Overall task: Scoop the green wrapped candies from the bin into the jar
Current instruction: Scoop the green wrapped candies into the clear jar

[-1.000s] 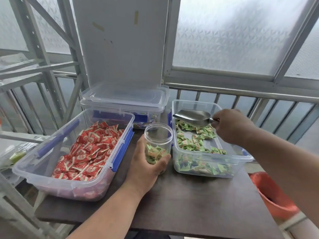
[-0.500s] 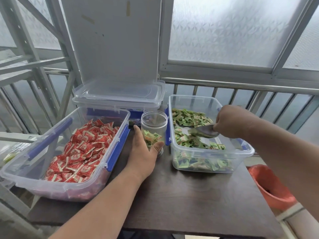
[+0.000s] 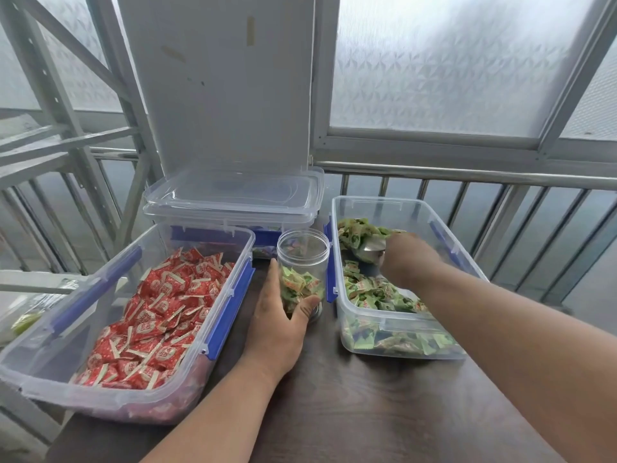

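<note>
On the dark wood-grain table (image 3: 367, 412), the clear cylindrical plastic jar (image 3: 303, 262) stands upright, mouth open upward, its long axis vertical, just beside the left wall of the clear rectangular plastic bin (image 3: 400, 332). The jar is roughly one-third filled with green wrapped candies (image 3: 370, 292); the bulk of them lie loose in the bin, heaped toward its far end and along its near half.

The left hand (image 3: 280, 325) holds the jar low down, thumb and fingers curled round its base. The right hand (image 3: 409, 259) is inside the bin, fingers closed on the handle of the small metal scoop (image 3: 369, 250); the handle itself is hidden under the hand. The scoop's bowl points away from the person, into the far heap, its long axis running along the bin's length.

Judgement: the candies are light, small and slick in their wrappers, likely to slide off a tilted scoop. The jar appears light and thin-walled, so it may tip; the low grip suits it. The scoop is rigid and is best held at the handle.

A second bin of red wrapped candies (image 3: 160, 315) sits left of the jar.
</note>
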{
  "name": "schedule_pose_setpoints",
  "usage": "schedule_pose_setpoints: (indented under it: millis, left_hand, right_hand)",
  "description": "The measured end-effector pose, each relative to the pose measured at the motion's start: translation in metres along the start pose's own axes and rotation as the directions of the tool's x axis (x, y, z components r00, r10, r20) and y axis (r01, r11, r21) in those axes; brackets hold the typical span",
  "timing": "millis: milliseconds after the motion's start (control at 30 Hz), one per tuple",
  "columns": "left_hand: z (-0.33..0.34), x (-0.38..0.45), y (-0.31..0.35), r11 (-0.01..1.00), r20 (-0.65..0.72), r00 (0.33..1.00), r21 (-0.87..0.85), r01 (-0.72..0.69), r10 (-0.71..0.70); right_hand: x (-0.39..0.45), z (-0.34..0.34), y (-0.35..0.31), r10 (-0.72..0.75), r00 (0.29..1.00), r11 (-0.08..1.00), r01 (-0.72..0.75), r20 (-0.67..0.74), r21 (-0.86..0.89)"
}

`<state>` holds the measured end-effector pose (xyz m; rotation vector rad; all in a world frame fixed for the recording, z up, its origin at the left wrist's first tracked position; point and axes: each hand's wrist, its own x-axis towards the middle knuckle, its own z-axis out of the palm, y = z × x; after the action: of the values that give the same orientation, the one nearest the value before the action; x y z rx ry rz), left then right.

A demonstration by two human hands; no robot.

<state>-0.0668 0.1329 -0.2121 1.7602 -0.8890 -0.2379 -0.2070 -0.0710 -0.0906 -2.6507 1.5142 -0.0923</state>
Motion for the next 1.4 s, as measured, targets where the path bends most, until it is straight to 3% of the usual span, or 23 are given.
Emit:
schedule_pose_setpoints:
  millis: [233, 333, 600, 733, 1000, 1133, 1233, 1333, 1400]
  left_hand:
    - [0.002, 0.001, -0.002, 1.0, 0.0, 1.0, -0.004, 0.019, -0.019]
    - [0.001, 0.002, -0.001, 0.999, 0.003, 1.0, -0.027, 0.022, -0.022]
    - [0.001, 0.002, 0.0, 0.999, 0.008, 1.0, -0.054, 0.006, -0.006]
    - [0.001, 0.001, 0.002, 0.998, 0.004, 1.0, -0.054, 0.007, -0.007]
    - [0.0, -0.001, 0.008, 0.998, -0.001, 1.0, -0.051, 0.023, -0.023]
    - [-0.001, -0.002, 0.009, 0.998, 0.007, 1.0, -0.053, 0.021, -0.021]
    - [-0.002, -0.003, 0.01, 0.998, 0.01, 1.0, -0.059, 0.013, -0.013]
    - [-0.002, -0.002, 0.008, 0.997, 0.013, 1.0, -0.076, -0.012, 0.013]
    - [-0.002, -0.002, 0.007, 0.998, 0.014, 1.0, -0.069, -0.009, 0.01]
  right_hand:
    - [0.013, 0.013, 0.017, 0.076, 0.981, 0.997, -0.078, 0.177, 0.007]
    - [0.017, 0.015, 0.025, 0.095, 0.97, 0.981, -0.13, 0.224, 0.146]
    - [0.008, -0.013, 0.028, 0.152, 0.988, 0.952, -0.147, 0.004, 0.268]
    - [-0.007, -0.033, 0.027, 0.094, 0.993, 0.953, -0.068, -0.073, 0.294]
    - [-0.033, -0.079, 0.011, -0.167, 0.928, 0.982, 0.185, -0.333, 0.023]
    - [-0.042, -0.085, 0.001, -0.463, 0.729, 0.886, 0.403, -0.504, -0.23]
    - [-0.046, -0.089, -0.003, -0.57, 0.627, 0.821, 0.417, -0.531, -0.389]
    - [-0.05, -0.096, -0.002, -0.526, 0.649, 0.849, 0.361, -0.55, -0.386]
    - [-0.05, -0.101, 0.005, -0.451, 0.738, 0.882, 0.283, -0.502, -0.376]
